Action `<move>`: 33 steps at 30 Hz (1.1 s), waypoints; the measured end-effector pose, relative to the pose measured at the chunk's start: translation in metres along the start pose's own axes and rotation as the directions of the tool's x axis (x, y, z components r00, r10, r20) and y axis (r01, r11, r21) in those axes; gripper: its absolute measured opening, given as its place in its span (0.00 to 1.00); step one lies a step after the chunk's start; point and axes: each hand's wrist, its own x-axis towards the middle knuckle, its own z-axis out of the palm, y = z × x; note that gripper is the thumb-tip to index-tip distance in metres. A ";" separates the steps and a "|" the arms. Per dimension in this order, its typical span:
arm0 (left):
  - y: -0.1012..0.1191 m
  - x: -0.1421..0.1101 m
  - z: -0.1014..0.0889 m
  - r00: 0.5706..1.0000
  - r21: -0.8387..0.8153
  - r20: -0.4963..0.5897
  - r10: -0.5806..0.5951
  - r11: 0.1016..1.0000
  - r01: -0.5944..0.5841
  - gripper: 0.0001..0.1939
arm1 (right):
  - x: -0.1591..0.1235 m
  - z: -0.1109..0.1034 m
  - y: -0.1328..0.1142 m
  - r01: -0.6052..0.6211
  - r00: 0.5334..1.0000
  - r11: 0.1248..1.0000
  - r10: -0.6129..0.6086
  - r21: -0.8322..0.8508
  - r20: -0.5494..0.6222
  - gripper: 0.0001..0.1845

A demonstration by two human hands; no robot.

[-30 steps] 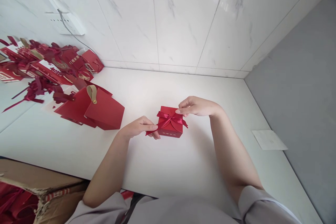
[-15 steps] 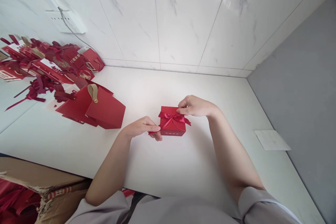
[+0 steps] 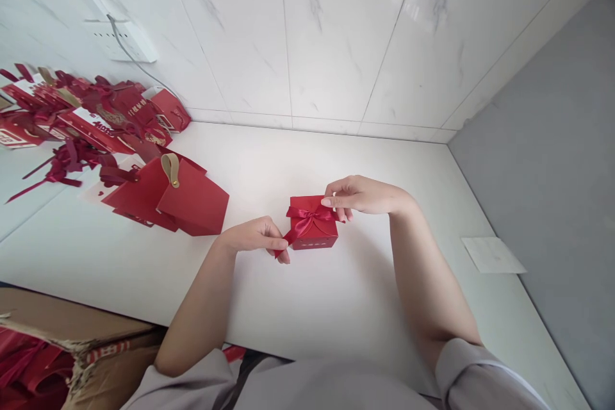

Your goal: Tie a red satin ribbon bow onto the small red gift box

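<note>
A small red gift box stands on the white table, its lid tied with a glossy red ribbon bow. Pale lettering marks its front side. My left hand pinches one ribbon tail between thumb and fingers, drawn out past the box's left front corner. At the back right corner of the lid is my right hand, thumb and fingers closed about the right side of the bow. Those fingers partly hide the right loop.
To the left stand larger red gift bags with a tan strap. Behind them pile several red boxes with ribbons. An open cardboard box of red items sits at lower left. A white plate lies at right; a cable runs from a wall socket.
My left hand has moved slightly left and down, pulling the ribbon tail out further. The right fingers have shifted from the lid's edge onto the bow's right side. The box has slid slightly left.
</note>
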 end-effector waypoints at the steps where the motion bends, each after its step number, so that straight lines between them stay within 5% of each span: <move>1: -0.002 -0.001 -0.001 0.999 0.001 -0.040 -0.030 1.000 0.030 0.24 | -0.001 -0.001 0.000 -0.013 1.000 1.000 0.013 -0.001 -0.012 0.21; 4: -0.007 -0.001 -0.003 0.928 -0.006 -0.358 -0.099 0.995 0.104 0.33 | -0.002 -0.003 0.001 -0.028 0.999 1.000 0.029 0.003 -0.034 0.23; 7: -0.004 0.006 0.002 0.705 0.051 -0.709 0.030 0.999 0.009 0.24 | -0.003 -0.004 0.001 -0.010 1.000 1.000 0.010 0.003 -0.010 0.23; 10: 0.005 0.018 0.016 0.495 0.212 -0.823 0.280 0.959 -0.189 0.17 | -0.004 -0.005 0.001 -0.004 1.000 1.000 0.003 -0.012 -0.024 0.23; 12: 0.010 0.026 0.027 0.450 0.311 -0.790 0.416 0.905 -0.290 0.18 | -0.004 -0.006 0.002 -0.030 0.996 0.999 0.026 -0.044 -0.089 0.23; 16: 0.015 0.033 0.042 0.512 0.351 -0.694 0.505 0.859 -0.372 0.16 | -0.004 -0.009 0.008 -0.136 0.983 0.977 0.112 -0.163 -0.147 0.17; 24: 0.013 0.028 0.035 0.620 0.336 -0.643 0.450 0.893 -0.300 0.11 | 0.006 -0.008 0.014 -0.153 0.975 0.966 0.182 -0.209 0.128 0.21; 33: 0.009 0.027 0.026 0.650 0.242 -0.639 0.413 0.909 -0.339 0.14 | 0.015 0.001 0.016 -0.049 0.978 0.995 0.066 -0.088 0.200 0.22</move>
